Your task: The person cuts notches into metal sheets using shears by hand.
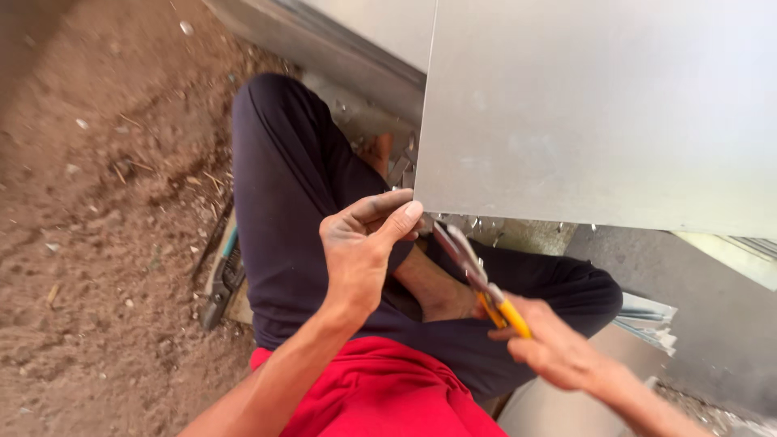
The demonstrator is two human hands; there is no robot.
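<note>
A large grey metal sheet fills the upper right, its lower left corner over my lap. My left hand pinches that corner between thumb and fingers. My right hand grips the yellow handles of metal snips, whose jaws point up toward the sheet's bottom edge near the corner. I sit cross-legged in dark trousers and a red shirt.
Pliers with teal grips lie on the brown dirt ground by my left knee. More sheet metal lies behind. Stacked metal strips and a grey slab sit to the right.
</note>
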